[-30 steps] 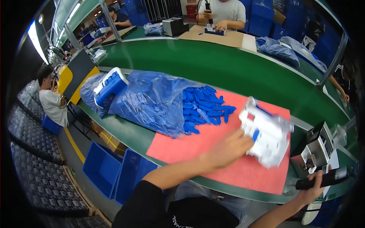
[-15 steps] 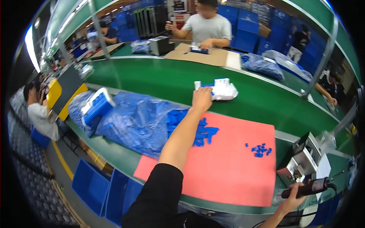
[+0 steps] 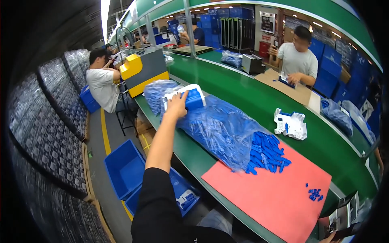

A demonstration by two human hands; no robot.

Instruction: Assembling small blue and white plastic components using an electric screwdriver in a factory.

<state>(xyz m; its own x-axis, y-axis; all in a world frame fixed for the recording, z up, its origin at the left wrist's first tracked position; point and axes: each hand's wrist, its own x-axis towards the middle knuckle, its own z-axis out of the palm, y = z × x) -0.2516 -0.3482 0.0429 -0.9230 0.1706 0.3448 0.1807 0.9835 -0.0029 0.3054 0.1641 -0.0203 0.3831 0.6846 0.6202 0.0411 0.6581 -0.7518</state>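
My left hand point(image 3: 177, 107) reaches out to a blue-and-white plastic housing point(image 3: 196, 99), its fingers gripping the near side of it. The housing lies tilted on the clear bluish plastic bags at the left end of the bench. A full bag point(image 3: 216, 125) spills narrow blue plastic strips point(image 3: 265, 154) onto a pink mat point(image 3: 267, 198). At the lower right edge my right hand point(image 3: 330, 238) is mostly cut off, closed around the dark electric screwdriver point(image 3: 347, 231). A white plastic housing point(image 3: 291, 124) rests on the green belt, open side up.
Small blue parts point(image 3: 315, 194) sit on the mat's right side. A metal device point(image 3: 344, 210) stands beyond them. Blue bins point(image 3: 125, 168) are on the floor left of the bench. Across the belt a co-worker point(image 3: 299, 58) handles another housing; another person point(image 3: 101, 81) sits at left.
My left hand has left the white housing on the belt and moved over to the blue-and-white one on the bags. The view has swung left, pushing my right hand to the edge.
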